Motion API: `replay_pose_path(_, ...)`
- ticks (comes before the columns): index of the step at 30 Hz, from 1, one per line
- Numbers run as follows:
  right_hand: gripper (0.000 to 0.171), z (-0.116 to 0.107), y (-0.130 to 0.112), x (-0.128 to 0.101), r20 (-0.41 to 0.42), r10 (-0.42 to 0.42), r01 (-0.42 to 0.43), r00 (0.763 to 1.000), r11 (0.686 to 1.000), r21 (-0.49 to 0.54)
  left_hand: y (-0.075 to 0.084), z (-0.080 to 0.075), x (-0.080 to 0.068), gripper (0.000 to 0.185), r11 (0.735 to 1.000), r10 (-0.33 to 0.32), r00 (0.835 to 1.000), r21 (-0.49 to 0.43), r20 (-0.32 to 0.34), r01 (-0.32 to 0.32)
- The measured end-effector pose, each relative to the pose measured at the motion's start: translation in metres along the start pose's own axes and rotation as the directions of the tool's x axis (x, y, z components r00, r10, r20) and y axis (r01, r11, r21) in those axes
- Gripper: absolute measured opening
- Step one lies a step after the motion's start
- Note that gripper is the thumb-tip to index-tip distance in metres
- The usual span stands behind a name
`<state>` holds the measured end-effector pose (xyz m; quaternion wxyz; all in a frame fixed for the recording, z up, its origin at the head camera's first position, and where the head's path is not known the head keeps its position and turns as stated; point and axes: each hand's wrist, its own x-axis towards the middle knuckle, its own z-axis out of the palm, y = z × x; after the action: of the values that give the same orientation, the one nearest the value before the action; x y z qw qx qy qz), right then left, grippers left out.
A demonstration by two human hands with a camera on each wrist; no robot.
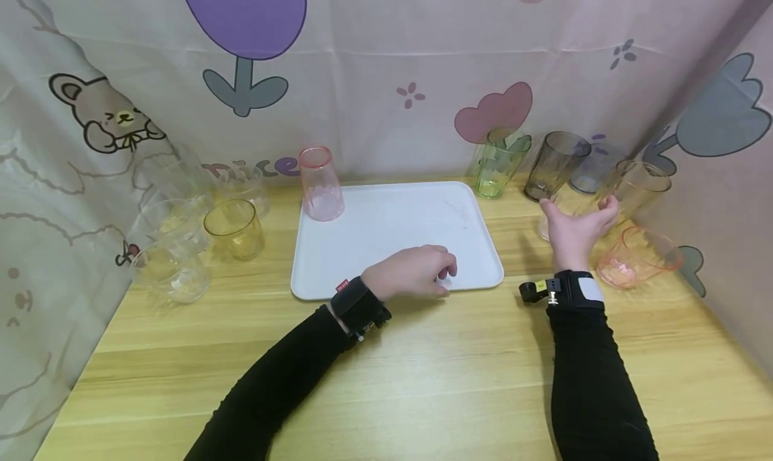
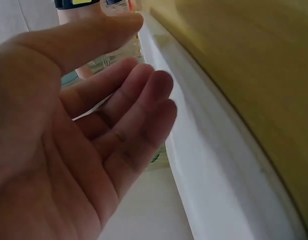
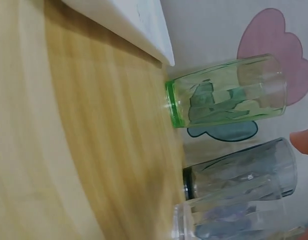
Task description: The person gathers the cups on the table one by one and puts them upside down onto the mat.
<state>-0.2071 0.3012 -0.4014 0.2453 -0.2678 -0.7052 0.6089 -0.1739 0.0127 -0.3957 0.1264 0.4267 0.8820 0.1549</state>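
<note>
My right hand (image 1: 576,233) reaches among the glasses on the right, thumb and fingers spread apart. Just beyond it stands a clear glass (image 3: 228,215), mostly hidden behind the hand in the head view; whether the fingers touch it I cannot tell. Near the thumb is a dark grey glass (image 1: 555,169), with a green glass (image 1: 498,166) to its left. My left hand (image 1: 413,273) hovers over the front edge of the white tray (image 1: 398,239), fingers loosely bent and holding nothing. A pink glass (image 1: 322,186) stands on the tray's back left corner.
Right of my right hand are an orange-pink glass (image 1: 637,260) and a pale amber glass (image 1: 643,179); a bluish glass (image 1: 594,169) is behind. On the left stand a yellow glass (image 1: 235,229) and several clear glasses (image 1: 172,273). A patterned curtain (image 1: 374,78) backs the wooden table (image 1: 423,380).
</note>
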Motion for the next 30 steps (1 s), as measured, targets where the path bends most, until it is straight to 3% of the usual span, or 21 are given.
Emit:
replay_pose_path(17,0.111,-0.001,0.009,0.006,0.098,0.15,-0.167,0.984,0.966,0.195,-0.003,0.006,-0.001,0.013,0.999,0.008,0.999,-0.032,0.054,-0.006)
replay_pose_path(27,0.105,0.0,0.018,0.009,0.087,0.179,-0.194,0.98,0.955,0.224,-0.003,0.006,-0.002,0.019,0.999,-0.001,0.998,-0.045,0.065,0.004)
replay_pose_path(30,0.095,0.001,0.02,0.01,0.078,0.166,-0.179,0.983,0.96,0.213,-0.003,0.006,-0.002,0.019,0.999,-0.005,0.997,-0.049,0.071,0.008)
